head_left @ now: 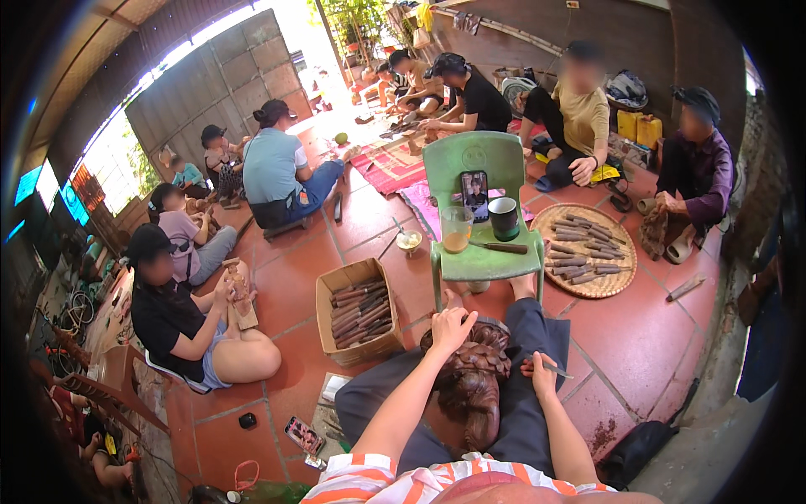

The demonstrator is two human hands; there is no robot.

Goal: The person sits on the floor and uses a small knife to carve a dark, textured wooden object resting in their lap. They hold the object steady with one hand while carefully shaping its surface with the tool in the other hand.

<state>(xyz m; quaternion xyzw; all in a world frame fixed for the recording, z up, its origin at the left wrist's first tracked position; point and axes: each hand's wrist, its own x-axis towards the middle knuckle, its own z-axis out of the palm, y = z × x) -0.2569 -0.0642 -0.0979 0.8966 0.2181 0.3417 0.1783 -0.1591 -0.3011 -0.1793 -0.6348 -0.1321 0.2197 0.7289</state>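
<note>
A dark brown wood carving (478, 370) with deep curled relief lies between my legs, on my lap. Against its upper left edge my left hand (452, 330) rests with bent fingers, gripping the wood. My right hand (540, 375) is closed round a slim carving tool (557, 370), just right of the carving and apart from it. The tool's thin end points right, and the rest of it is hidden in my fingers.
A green plastic chair (483, 267) ahead bears a phone, a glass, a mug and a wooden-handled tool. A cardboard box (361, 353) and a round woven tray (617, 286) hold many tools. A phone (304, 436) lies at left. Several people sit around, one carving (243, 294) nearby.
</note>
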